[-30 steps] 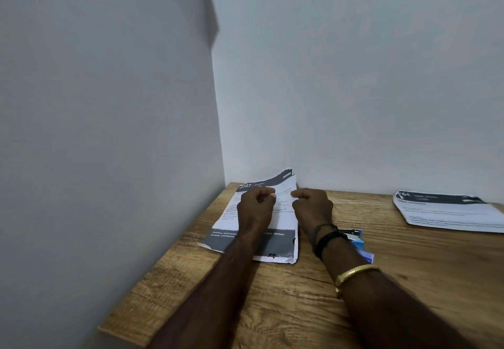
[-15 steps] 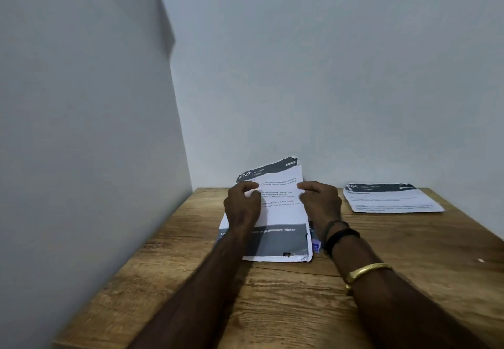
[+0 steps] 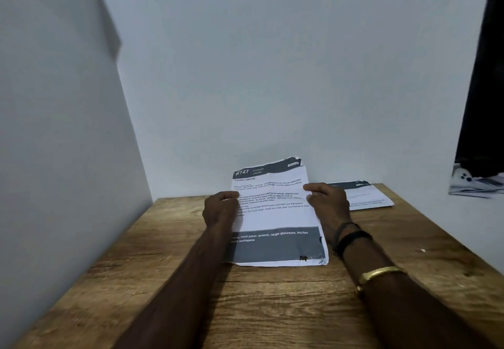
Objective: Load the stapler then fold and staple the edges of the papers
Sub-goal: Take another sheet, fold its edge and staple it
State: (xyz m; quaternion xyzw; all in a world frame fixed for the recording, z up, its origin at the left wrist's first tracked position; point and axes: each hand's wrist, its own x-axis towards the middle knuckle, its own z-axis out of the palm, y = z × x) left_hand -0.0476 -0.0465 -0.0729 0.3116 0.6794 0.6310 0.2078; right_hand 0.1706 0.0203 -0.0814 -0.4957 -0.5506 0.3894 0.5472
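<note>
Bench [image 3: 272,307], wood grain, fills the near field. Both forearms reach forward over it from the lower edge of the view.

Right forearm: gold bangle [image 3: 381,273], with black bands [image 3: 351,239] further along at the wrist.

Printed papers [image 3: 275,217] sit at mid-bench, between the two hands. The near edge rests on the bench. The far end is tilted up, so its dark header band, marked "727", shows against the back wall. A grey band with white lettering runs across the near part. The near right corner looks ragged, with a small dark mark beside it.

Left grip [image 3: 219,209]: fingers curled round the left edge of the papers at about mid-height, pinching it.

Right grip [image 3: 328,206]: fingers curled round the right edge at a similar height, pinching it. Both hands hold the same papers, one on each side.

Second stack of papers [image 3: 362,196] lies flat at the far right of the bench, well apart from the held papers and partly hidden behind the right grip.

Back wall [image 3: 272,75] and left wall [image 3: 54,130] are plain and pale, meeting at the far left corner of the bench. A dark strip [image 3: 485,75] runs down the right edge of the view, with a blurred white object [image 3: 474,182] at its foot. Cannot tell what that object is.
</note>
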